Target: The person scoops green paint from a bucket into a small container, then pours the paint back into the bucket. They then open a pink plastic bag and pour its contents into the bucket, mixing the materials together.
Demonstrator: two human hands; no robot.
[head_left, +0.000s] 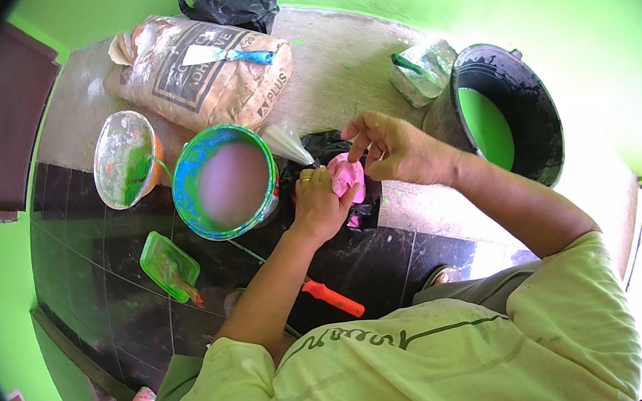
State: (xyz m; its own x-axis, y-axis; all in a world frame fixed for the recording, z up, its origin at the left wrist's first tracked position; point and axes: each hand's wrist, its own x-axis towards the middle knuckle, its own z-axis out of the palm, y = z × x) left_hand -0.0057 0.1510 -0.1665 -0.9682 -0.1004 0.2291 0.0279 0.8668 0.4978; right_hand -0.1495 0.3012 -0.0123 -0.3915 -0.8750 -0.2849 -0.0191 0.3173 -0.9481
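My left hand [317, 201], a ring on one finger, is closed against a crumpled pink bundle [346, 174], which looks like a soft bag or lump; I cannot tell which. A black plastic bag [367, 209] lies under and around the bundle. Just right of it, my right hand [395, 148] is raised with its fingers bent and apart, nothing visible in them. To the left of my left hand stands a bucket [183, 188] with a green and blue smeared rim, holding pale pinkish liquid [234, 183]. A clear plastic piece [286, 142] lies between bucket and black bag.
A paper adhesive sack [257, 87] carries a blue-handled scraper [249, 56]. A black bucket [534, 124] with green paint stands right, beside a clear wrapped package [426, 73]. Left are a smeared bowl-like container [109, 159] and a green tray [159, 262]. An orange-handled tool [334, 298] lies near me.
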